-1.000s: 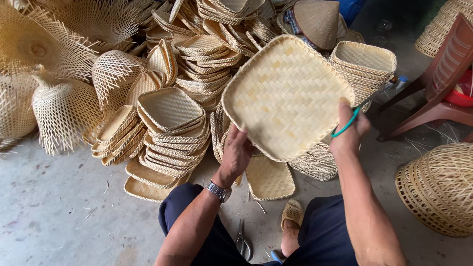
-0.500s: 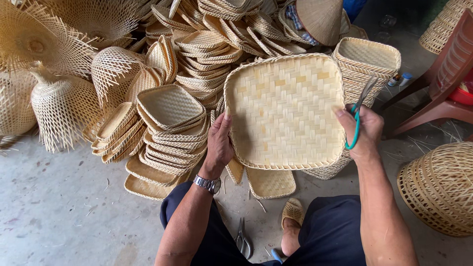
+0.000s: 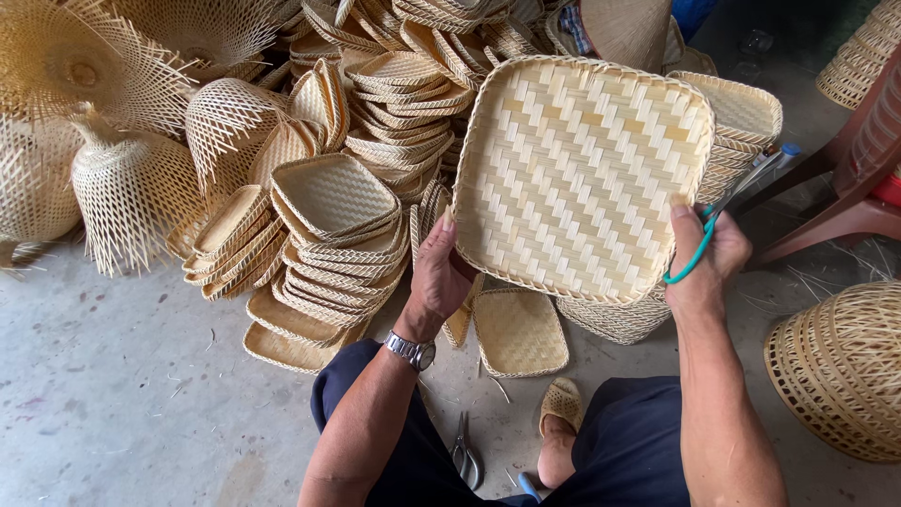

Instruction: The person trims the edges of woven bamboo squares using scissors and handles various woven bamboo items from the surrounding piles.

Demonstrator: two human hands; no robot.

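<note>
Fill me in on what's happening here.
A seated person holds up a square woven bamboo tray with both hands. The left hand grips its lower left edge; the right hand grips the right edge while also holding green-handled scissors. Stacks of similar trays are piled on the concrete floor ahead, a smaller tray lies below the held one, and another pair of scissors lies between the knees.

Stacks of woven trays (image 3: 333, 244) crowd the concrete floor (image 3: 113, 404), frayed unfinished baskets (image 3: 131, 183) at left, a round basket (image 3: 840, 376) right, pliers (image 3: 465, 455) below.
</note>
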